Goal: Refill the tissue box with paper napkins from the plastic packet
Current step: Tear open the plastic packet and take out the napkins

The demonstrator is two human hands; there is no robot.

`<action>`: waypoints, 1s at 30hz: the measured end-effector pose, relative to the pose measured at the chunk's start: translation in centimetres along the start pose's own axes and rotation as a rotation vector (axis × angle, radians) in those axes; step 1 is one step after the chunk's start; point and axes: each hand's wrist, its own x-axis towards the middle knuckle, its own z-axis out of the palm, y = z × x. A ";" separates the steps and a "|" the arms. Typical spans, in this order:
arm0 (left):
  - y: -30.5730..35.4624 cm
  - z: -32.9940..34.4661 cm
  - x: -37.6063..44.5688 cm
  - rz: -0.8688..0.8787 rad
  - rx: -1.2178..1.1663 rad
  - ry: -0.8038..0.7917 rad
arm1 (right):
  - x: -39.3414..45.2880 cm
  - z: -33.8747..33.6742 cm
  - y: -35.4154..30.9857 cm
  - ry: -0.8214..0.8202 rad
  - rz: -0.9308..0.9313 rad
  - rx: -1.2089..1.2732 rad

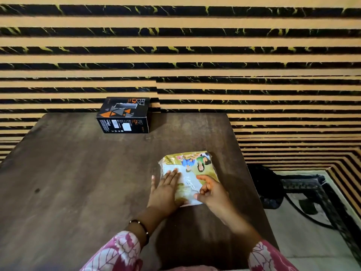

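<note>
A black tissue box with orange and grey triangles stands at the far edge of the dark wooden table, a slot in its top. Nearer me, right of centre, lies the plastic packet of white paper napkins, gold-printed with a picture. My left hand lies flat on the packet's left side, fingers straight. My right hand is at the packet's near right corner with fingers curled, thumb and finger at the plastic edge; whether they pinch it is unclear.
A wall of tan and black striped panels rises behind the table. Right of the table the floor drops away, with a black metal frame and a pale mat below.
</note>
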 end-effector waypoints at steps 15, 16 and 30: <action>-2.7 1.8 -4.9 0.588 0.071 0.103 | -3.6 -0.8 5.2 -0.315 -0.367 -0.769; -2.8 1.7 -5.0 0.586 0.035 0.088 | -3.6 -0.9 5.5 -0.328 -0.342 -0.741; 1.2 0.7 -1.8 0.600 0.378 0.048 | -3.7 -0.9 4.5 -0.140 -0.239 -0.619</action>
